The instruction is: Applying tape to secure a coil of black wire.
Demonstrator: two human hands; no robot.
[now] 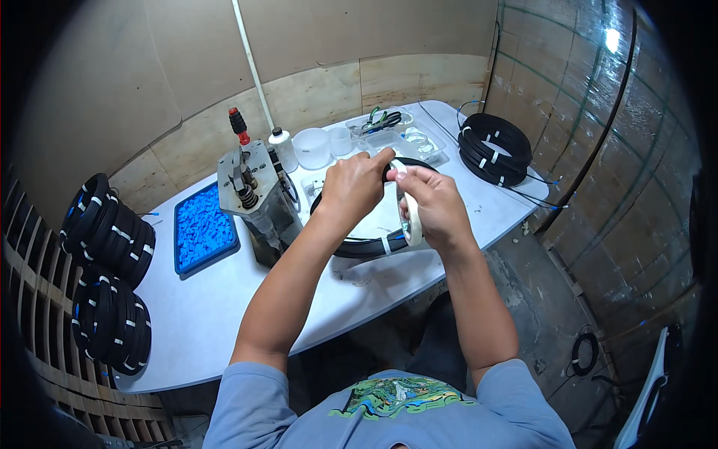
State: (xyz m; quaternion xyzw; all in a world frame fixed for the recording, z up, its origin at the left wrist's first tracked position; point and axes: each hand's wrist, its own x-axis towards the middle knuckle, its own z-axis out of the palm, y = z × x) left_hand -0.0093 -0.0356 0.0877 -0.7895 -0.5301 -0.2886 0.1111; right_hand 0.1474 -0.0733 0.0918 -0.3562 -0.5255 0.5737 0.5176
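Beige panelled wall [321,45] stands behind a white bench [202,322]. Near its middle lies a black cable coil [359,248] bound with a white band [386,245]. The two hands meet close together over the coil's right side: the right hand [440,202] grips a cream tape roll [413,221]; the left hand [351,183] curls beside it, its exact hold hidden. To the left are a metal press [258,176] and a tray [209,261] of blue pieces [202,224]; more coils [493,150] sit at the right.
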